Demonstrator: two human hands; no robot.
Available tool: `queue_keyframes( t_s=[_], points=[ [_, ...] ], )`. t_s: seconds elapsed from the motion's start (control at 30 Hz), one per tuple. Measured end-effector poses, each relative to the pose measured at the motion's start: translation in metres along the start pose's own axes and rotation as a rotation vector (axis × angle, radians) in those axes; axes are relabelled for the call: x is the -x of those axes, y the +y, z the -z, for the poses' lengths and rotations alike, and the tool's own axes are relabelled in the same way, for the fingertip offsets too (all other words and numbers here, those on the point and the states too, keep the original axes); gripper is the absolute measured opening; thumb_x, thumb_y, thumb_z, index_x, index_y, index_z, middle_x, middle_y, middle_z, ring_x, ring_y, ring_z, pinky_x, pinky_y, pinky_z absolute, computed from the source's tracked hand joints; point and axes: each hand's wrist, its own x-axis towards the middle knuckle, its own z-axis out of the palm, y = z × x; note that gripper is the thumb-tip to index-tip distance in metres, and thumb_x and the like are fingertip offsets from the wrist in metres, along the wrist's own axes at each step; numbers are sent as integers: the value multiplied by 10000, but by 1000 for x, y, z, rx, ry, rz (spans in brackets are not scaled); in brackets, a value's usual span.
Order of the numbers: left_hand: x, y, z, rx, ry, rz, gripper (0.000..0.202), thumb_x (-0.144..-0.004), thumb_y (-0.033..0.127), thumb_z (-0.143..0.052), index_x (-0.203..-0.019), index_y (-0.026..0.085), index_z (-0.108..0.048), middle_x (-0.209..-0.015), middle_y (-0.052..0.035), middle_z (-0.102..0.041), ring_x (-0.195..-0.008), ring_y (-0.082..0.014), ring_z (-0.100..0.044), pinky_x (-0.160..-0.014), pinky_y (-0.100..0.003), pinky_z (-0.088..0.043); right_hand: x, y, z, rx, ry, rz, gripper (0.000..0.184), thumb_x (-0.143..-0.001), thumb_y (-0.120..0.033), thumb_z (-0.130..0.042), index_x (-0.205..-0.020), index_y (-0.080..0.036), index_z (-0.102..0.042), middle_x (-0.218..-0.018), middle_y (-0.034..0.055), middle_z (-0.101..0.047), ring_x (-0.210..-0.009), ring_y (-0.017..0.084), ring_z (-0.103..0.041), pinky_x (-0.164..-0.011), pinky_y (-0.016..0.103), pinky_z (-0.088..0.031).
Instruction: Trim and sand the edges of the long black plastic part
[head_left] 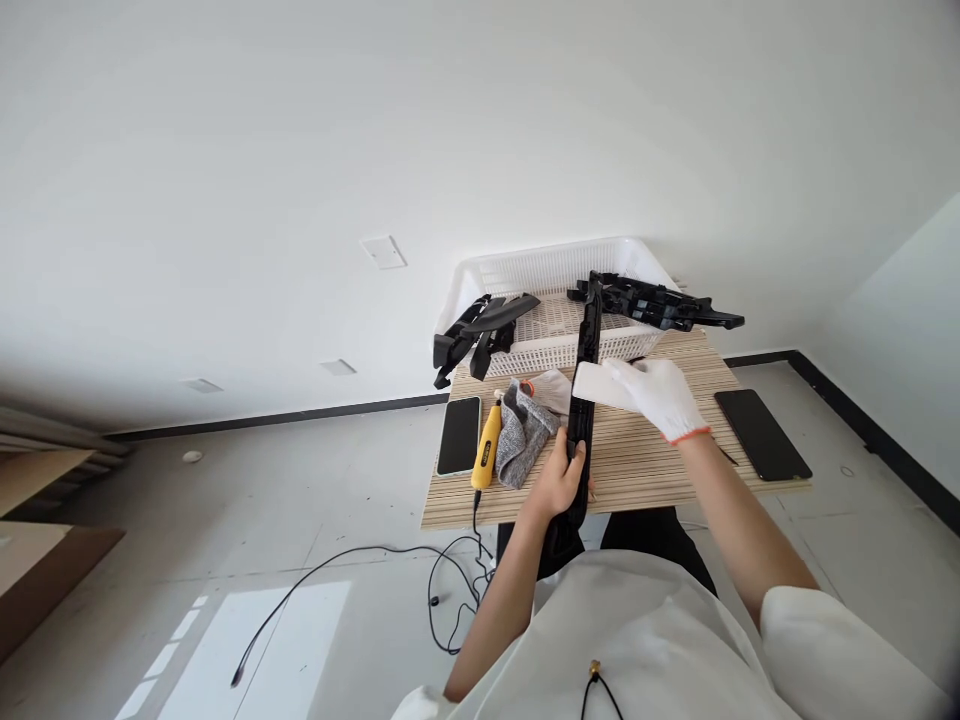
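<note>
A long black plastic part [584, 360] runs from my lap up across the small wooden table [645, 470] to the white basket [555, 270]. My bare left hand [559, 480] is wrapped around its lower section. My right hand [656, 395], in a white knit glove, presses a white cloth or sheet [596, 385] against the part's middle, fingers curled over it. A grey glove [523, 435] and a white glove [551, 388] lie just left of the part.
A yellow corded rotary tool [487, 448] and a phone [459, 435] lie on the table's left side, and a black tablet [761, 432] on its right. More black plastic parts [480, 335] [660, 302] rest over the basket's rim. The tool's cable [390, 570] trails across the floor.
</note>
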Motion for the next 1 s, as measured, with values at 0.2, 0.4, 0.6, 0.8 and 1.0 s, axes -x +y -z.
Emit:
queue_keyframes(
  t_s=[0.2, 0.4, 0.6, 0.8, 1.0],
  points=[
    [1, 1, 2, -28, -10, -7, 734, -957, 662, -402, -1466, 171, -204, -582, 24, -624, -447, -195, -604, -423, -289, -500, -23, -21, -12, 104, -30, -31, 743, -733, -876, -470, -739, -181, -730, -731, 143, -699, -751, 286, -639, -630, 343, -389],
    [0, 4, 6, 9, -74, 21, 636, -937, 685, -424, -1351, 211, -333, -568, 39, -601, -428, -189, -594, -380, -271, -473, -14, 22, -3, 109, 20, -86, 672, -828, -808, -427, -729, -217, -730, -717, 110, -709, -745, 273, -654, -626, 329, -390],
    [4, 10, 6, 54, -64, 4, 618, -940, 671, -430, -1329, 205, -315, -571, 65, -591, -413, -151, -571, -391, -243, -479, -1, 36, -4, 198, 4, -135, 636, -860, -759, -448, -816, -197, -743, -816, 142, -738, -843, 307, -689, -653, 331, -418],
    [9, 10, 6, 64, -48, 27, 551, -950, 652, -428, -1278, 213, -365, -597, 46, -605, -449, -155, -590, -424, -253, -497, 20, 44, -17, 199, -3, -179, 652, -829, -750, -520, -1099, -187, -709, -1040, 147, -744, -965, 319, -690, -683, 329, -430],
    [11, 9, 4, 62, -23, 21, 560, -944, 654, -438, -1287, 216, -375, -592, 38, -602, -450, -167, -587, -425, -266, -493, 44, 48, -39, 246, 9, 28, 423, -845, -592, -651, -1123, -276, -700, -1169, 67, -680, -945, 245, -687, -689, 302, -427]
  ],
)
